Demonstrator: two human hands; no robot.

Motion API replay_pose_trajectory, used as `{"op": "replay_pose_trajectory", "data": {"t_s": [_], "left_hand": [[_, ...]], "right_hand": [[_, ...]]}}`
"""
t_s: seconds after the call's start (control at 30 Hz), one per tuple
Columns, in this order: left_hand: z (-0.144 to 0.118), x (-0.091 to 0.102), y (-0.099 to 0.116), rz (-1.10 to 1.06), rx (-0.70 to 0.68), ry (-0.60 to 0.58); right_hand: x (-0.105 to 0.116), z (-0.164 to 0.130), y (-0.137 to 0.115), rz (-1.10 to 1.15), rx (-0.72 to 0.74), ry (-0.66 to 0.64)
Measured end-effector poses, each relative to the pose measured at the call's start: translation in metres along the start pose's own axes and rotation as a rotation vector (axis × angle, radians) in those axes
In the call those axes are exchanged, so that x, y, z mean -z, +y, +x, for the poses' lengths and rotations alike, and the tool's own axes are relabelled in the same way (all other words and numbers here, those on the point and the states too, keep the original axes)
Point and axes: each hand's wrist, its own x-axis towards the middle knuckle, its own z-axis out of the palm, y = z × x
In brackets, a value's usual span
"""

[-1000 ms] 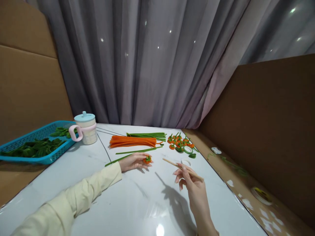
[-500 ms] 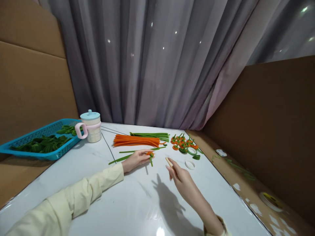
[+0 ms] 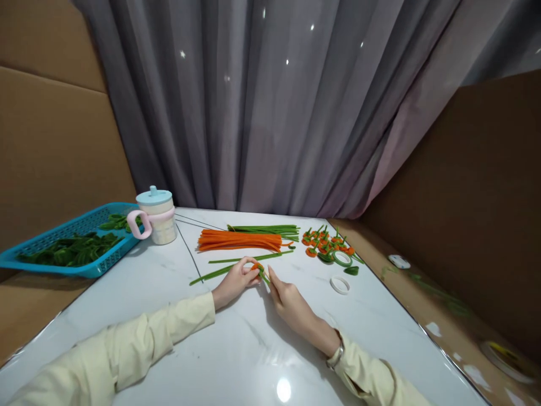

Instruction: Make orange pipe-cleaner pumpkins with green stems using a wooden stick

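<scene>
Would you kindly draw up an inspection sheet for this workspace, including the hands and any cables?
Surface: white marbled tabletop, bright reflection near its front.
Work things: small orange-and-green piece in hand; orange stems, with green stems behind; cluster of similar pieces to the right.
Clutter: lidded cup beside a blue basket of green pieces; white ring at right.
Hands: left hand holds the piece; right hand close beside it, grip unclear.
Cables: nothing seen.
Surroundings: grey curtain behind, brown panels at both sides.
</scene>
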Motion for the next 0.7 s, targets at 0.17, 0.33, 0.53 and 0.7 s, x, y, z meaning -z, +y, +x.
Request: {"op": "replay_pose_trajectory", "data": {"t_s": [0.17, 0.33, 0.53, 0.7], "left_hand": [[-0.0047, -0.0011, 0.0047, 0.032, 0.035, -0.029], [-0.0053, -0.0026, 0.0034, 0.075, 0.019, -0.047], [-0.0075, -0.0028, 0.0018, 0.168, -0.061, -0.059], [-0.01, -0.0019, 0.0004, 0.268, -0.111, -0.049]], "right_hand": [[0.0031, 0.0007, -0.0046, 0.034, -0.002, -0.024], [0.0031, 0.0008, -0.005, 0.03, -0.002, -0.026], [0.0032, 0.0015, -0.0051, 0.047, -0.008, -0.011], [0.0015, 0.0019, -0.0036, 0.05, -0.014, -0.002]]}}
